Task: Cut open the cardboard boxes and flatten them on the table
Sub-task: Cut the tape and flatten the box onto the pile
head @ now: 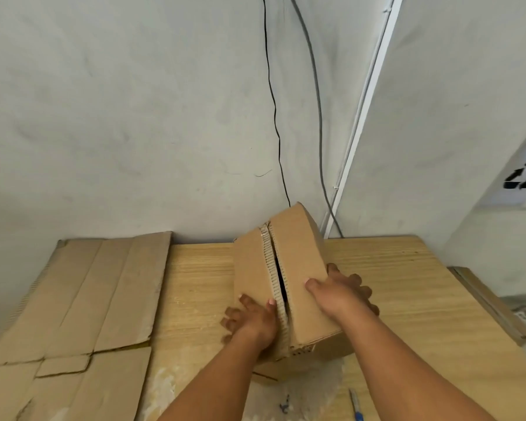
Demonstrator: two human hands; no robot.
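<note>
Head view: the brown corrugated cardboard box (298, 268) sits tilted on the pale wooden counter (407, 284), its far end raised toward the wall. Its top seam is already slit, so a dark gap runs between the two flaps. The left hand (252, 317) lies spread on the left flap with its thumb along the cut edge; I cannot tell whether the thumb hooks into the slit. The right hand (340, 293) is clamped on the box's right edge, thumb on top of the right flap and fingers curled over the side.

From where I stand the box looks light and empty. The panels look stiff, but they should fold readily along the creases. The exposed fluting at the cut looks rough rather than slippery, so it ought to give good purchase. The sensible hold, I'd judge, is on the flap edges beside the slit, pulling them apart, then pressing at the corner folds to collapse the walls.

Well to the left of the box a flattened brown cardboard sheet (88, 299) lies spread on the counter. Nearer the person than the box, a slim blue-ended tool (355, 406) rests on the counter, too small to identify. Behind the box, two thin cables (275, 117) hang down the grey wall.
</note>
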